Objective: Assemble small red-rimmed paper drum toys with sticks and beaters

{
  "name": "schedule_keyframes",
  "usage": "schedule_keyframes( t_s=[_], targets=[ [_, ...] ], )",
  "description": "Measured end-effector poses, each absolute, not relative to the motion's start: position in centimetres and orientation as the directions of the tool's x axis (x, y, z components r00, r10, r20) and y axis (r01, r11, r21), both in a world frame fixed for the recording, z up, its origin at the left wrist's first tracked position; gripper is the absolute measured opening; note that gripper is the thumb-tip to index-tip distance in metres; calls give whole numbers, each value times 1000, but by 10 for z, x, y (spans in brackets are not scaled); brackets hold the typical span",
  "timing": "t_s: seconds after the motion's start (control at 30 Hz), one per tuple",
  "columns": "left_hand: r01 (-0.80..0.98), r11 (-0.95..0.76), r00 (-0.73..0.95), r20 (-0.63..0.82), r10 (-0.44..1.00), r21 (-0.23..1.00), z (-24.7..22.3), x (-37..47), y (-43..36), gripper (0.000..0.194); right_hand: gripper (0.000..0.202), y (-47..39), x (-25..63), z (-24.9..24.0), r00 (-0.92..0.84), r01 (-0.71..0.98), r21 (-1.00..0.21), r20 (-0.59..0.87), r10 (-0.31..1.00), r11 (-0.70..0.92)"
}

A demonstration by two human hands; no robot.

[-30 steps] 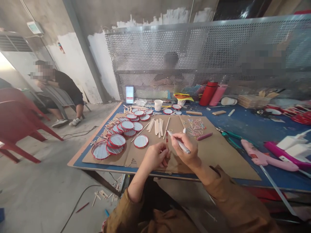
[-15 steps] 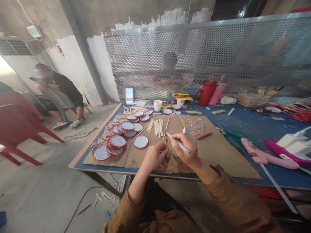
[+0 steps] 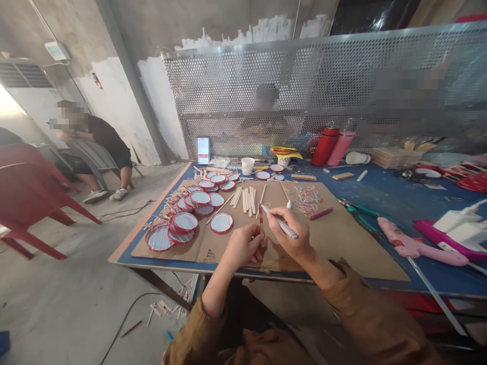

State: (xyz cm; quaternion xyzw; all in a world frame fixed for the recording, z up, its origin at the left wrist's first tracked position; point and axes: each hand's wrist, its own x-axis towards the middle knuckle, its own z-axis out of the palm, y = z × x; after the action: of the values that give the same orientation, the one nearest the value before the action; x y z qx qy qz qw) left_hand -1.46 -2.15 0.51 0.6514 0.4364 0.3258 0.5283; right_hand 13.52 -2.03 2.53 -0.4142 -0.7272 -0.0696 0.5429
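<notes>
Between the fingers of my left hand (image 3: pixel 245 245) a narrow wooden stick (image 3: pixel 261 221) stands upright, marked with dark red bands. My right hand (image 3: pixel 292 231) is closed around a white marker (image 3: pixel 282 225), whose tip points left and is at or close to the stick's upper part. Both hands are over a brown cardboard sheet (image 3: pixel 327 248). Plain wooden sticks (image 3: pixel 249 199) lie just beyond them. To the left, several round red-rimmed discs (image 3: pixel 221 222) are spread and piled. Colourful rubber bands (image 3: pixel 307 199) and a dark pink pen (image 3: pixel 320 213) lie to the right.
A pink glue gun (image 3: pixel 409 242), green-handled pliers (image 3: pixel 361 215) and white plugs (image 3: pixel 462 223) lie at the right. Red (image 3: pixel 324 147) and pink bottles, a paper cup (image 3: pixel 247 166) and a phone (image 3: pixel 203 150) stand at the back. A person (image 3: pixel 104 134) sits at the far left.
The view has shifted very slightly. My right hand and the marker have moved a little relative to the stick; my left hand keeps the same hold.
</notes>
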Motion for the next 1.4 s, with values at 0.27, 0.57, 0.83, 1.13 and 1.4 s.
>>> schedule_keyframes(
  t_s=[0.27, 0.57, 0.83, 1.13, 1.4],
  targets=[
    [219, -54, 403, -40, 914, 974, 5, -14, -22, 12, 4, -21, 137, 27, -61, 688, -332, 860, 507, 645],
    [239, -68, 403, -35, 914, 969, 1, -15, -20, 15, 5, -21, 137, 26, -113, 664, -328, 845, 523, 673],
    [237, -57, 402, -45, 915, 970, 1, -14, -20, 14, 6, -20, 137, 24, -87, 680, -326, 853, 514, 657],
    [235, -84, 400, -17, 916, 968, 0, -14, -20, 14, 4, -21, 138, 25, -59, 667, -358, 849, 525, 653],
    [233, -97, 413, -8, 911, 968, 1, -14, -21, 14, 7, -19, 139, 23, -133, 654, -324, 841, 525, 684]
  ],
)
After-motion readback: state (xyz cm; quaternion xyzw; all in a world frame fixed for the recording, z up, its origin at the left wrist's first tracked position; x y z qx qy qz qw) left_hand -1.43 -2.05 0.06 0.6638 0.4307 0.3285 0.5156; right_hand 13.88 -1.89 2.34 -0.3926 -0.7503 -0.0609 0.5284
